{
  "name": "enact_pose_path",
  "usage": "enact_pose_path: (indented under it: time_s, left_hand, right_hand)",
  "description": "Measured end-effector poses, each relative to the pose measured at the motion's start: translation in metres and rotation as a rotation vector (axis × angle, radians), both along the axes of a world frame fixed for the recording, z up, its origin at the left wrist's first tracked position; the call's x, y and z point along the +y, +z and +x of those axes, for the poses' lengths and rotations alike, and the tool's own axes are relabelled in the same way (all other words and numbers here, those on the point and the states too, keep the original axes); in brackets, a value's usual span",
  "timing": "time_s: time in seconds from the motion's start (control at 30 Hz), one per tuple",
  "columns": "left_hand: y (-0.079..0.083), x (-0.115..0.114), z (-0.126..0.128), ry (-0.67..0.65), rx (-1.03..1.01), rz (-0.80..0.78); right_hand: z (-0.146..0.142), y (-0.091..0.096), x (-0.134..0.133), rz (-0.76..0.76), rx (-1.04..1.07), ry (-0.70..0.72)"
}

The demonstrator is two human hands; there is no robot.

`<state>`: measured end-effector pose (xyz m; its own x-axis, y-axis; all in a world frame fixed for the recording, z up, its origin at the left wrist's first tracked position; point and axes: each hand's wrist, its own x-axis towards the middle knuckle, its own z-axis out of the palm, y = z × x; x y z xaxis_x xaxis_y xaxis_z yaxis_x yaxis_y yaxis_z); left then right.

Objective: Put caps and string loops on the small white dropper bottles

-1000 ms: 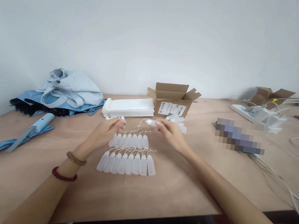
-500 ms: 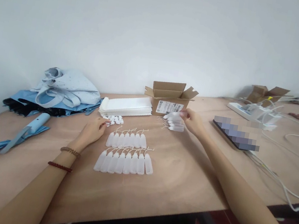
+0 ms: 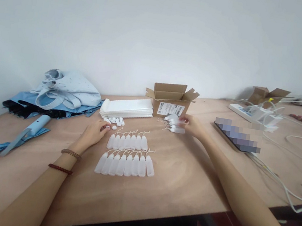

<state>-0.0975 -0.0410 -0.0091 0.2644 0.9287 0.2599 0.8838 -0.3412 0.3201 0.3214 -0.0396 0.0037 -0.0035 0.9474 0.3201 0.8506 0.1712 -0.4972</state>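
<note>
Two rows of small white plastic bottles with strings (image 3: 127,154) lie side by side in the middle of the wooden table (image 3: 174,185). My left hand (image 3: 94,132) rests on the table just left of the far row, fingertips pinched on a small white cap (image 3: 108,126) next to a little heap of white caps (image 3: 114,120). My right hand (image 3: 192,125) reaches to a loose pile of the same bottles (image 3: 174,123) in front of an open cardboard box (image 3: 170,100), its fingers closed on one bottle.
A stack of white pouches (image 3: 127,108) lies left of the box. A folded blue umbrella and cloth (image 3: 56,94) sit at far left. A dark phone (image 3: 236,136), a power strip (image 3: 250,112) with white cables (image 3: 286,180) and another box (image 3: 267,95) are to the right.
A second ago both hands held one bottle above the rows. My right hand has since reached to the bottle pile by the box; my left has dropped to the caps.
</note>
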Motion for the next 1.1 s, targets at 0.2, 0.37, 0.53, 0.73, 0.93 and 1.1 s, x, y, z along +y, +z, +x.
enact_pose_path:
  time_s: [0.2, 0.37, 0.53, 0.73, 0.93, 1.1]
  left_hand:
    - [0.001, 0.0, -0.001, -0.01, -0.012, -0.003]
    - [0.0, 0.002, -0.001, -0.005, 0.008, -0.015]
    - [-0.003, 0.001, 0.002, -0.008, -0.009, 0.009]
    - [0.009, -0.008, 0.012, 0.007, -0.106, 0.051]
    - [0.022, -0.021, 0.026, 0.04, -0.203, 0.092]
    - [0.026, -0.028, 0.032, 0.023, -0.29, 0.089]
  right_hand:
    - [-0.001, 0.001, -0.001, 0.021, -0.056, 0.007]
    - [-0.006, 0.002, -0.004, 0.062, -0.095, 0.04]
    - [-0.013, 0.002, -0.006, 0.182, -0.16, 0.051]
    - [-0.046, 0.011, -0.025, 0.231, -0.033, 0.141]
    - [-0.092, 0.036, -0.072, -0.362, 0.125, 0.686]
    - [-0.106, 0.041, -0.091, -0.596, 0.019, 0.805]
